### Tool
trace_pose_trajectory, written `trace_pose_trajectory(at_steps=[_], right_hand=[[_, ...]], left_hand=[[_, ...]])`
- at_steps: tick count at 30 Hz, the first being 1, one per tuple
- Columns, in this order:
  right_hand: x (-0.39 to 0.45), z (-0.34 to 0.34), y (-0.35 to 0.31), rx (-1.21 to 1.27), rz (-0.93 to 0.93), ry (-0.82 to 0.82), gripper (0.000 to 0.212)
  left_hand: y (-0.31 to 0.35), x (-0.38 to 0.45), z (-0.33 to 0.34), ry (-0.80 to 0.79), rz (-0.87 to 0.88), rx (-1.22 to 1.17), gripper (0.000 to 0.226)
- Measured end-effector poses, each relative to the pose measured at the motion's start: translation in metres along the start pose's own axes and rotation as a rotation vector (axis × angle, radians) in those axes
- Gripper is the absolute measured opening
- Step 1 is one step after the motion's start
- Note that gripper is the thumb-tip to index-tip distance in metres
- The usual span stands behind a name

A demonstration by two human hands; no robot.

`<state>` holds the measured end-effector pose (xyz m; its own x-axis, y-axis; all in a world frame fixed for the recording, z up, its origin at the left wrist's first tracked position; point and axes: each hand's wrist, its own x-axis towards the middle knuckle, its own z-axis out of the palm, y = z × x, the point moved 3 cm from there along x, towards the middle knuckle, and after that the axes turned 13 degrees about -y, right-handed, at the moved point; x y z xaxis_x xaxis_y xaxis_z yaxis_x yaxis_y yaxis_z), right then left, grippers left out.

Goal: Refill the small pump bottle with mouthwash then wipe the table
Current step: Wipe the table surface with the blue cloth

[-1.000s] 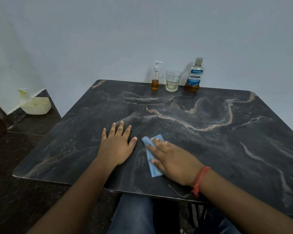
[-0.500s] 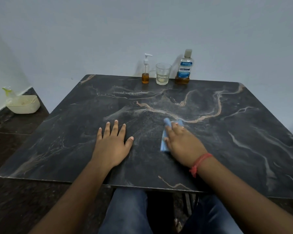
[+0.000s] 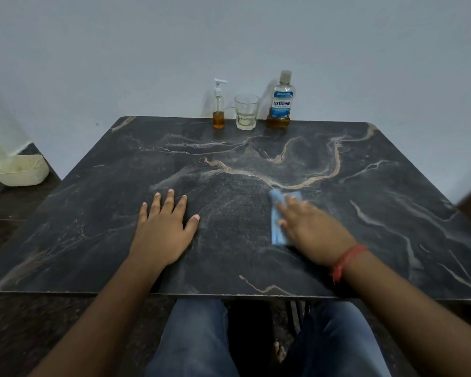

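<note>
The small pump bottle (image 3: 218,110) stands upright at the far edge of the counter (image 3: 93,219), against the wall, with its pump head on and amber liquid filling only the lower part. Just beside it, to the right, stands a glass tumbler (image 3: 246,112), and beside that the mouthwash bottle (image 3: 281,100) with its cap on and a low band of amber liquid at the bottom. All three are well apart from the hands, so I judge that the refilling part is finished and the wiping part is in hand. The blue cloth (image 3: 278,217) lies flat on the counter under the right hand (image 3: 310,229), which is open with the fingers stretched out and presses the cloth down and does not grip it; the hand looks a little blurred, which suggests motion. Compared with one second ago, the cloth and the right hand have travelled from the middle of the near side toward the right and a little further away, now just below the pale vein in the stone. The left hand (image 3: 163,229) is flat on the counter with the fingers spread, holds nothing, and has stayed in the same place as a support. This means one stroke across the near middle is made, while the far part and the sides probably remain to wipe.
</note>
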<state>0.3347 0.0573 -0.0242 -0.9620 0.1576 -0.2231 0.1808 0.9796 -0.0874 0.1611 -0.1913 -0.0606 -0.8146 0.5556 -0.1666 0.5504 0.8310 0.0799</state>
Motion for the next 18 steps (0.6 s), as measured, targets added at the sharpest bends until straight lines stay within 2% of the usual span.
trace_pose_trajectory(at_steps=[1,2,3,5,6,8,10,11,12,14,16,18], right_hand=[[0.002,-0.008,0.012,0.013,0.117,0.006,0.056],[0.003,-0.009,0.012,-0.018,0.148,0.038,0.055],[0.002,-0.002,-0.003,-0.039,0.075,0.068,0.055],[-0.008,0.02,-0.047,-0.103,-0.171,0.015,0.06],[-0.011,0.025,-0.054,-0.087,-0.231,-0.008,0.062],[-0.004,0.011,-0.034,-0.018,-0.158,0.008,0.06],[0.004,-0.005,0.0,0.036,0.073,0.04,0.057],[0.004,-0.007,0.005,-0.013,0.144,0.052,0.054],[0.003,-0.005,-0.004,-0.045,0.127,0.069,0.052],[-0.003,0.015,-0.04,-0.086,-0.068,0.03,0.054],[-0.007,0.018,-0.049,-0.052,-0.173,-0.002,0.058],[0.002,0.006,-0.023,0.014,-0.048,0.024,0.057]], left_hand=[[0.0,0.0,0.0,0.0,0.0,-0.004,0.075],[0.0,-0.001,0.001,0.002,-0.003,-0.008,0.075],[-0.001,-0.001,0.0,0.004,-0.005,-0.01,0.074],[0.0,-0.002,0.0,0.004,-0.003,-0.02,0.074],[0.0,-0.002,-0.001,0.008,-0.001,-0.028,0.074],[0.0,-0.002,-0.001,0.008,0.004,-0.038,0.074],[-0.001,-0.003,-0.001,-0.001,0.004,-0.034,0.075],[-0.001,-0.004,-0.001,0.0,0.004,-0.036,0.075],[-0.001,-0.004,0.0,0.003,0.004,-0.038,0.075],[0.0,-0.005,-0.001,0.0,0.008,-0.032,0.075],[0.003,-0.003,-0.002,-0.015,0.017,-0.03,0.074],[0.005,0.001,-0.004,-0.036,0.027,-0.033,0.073]])
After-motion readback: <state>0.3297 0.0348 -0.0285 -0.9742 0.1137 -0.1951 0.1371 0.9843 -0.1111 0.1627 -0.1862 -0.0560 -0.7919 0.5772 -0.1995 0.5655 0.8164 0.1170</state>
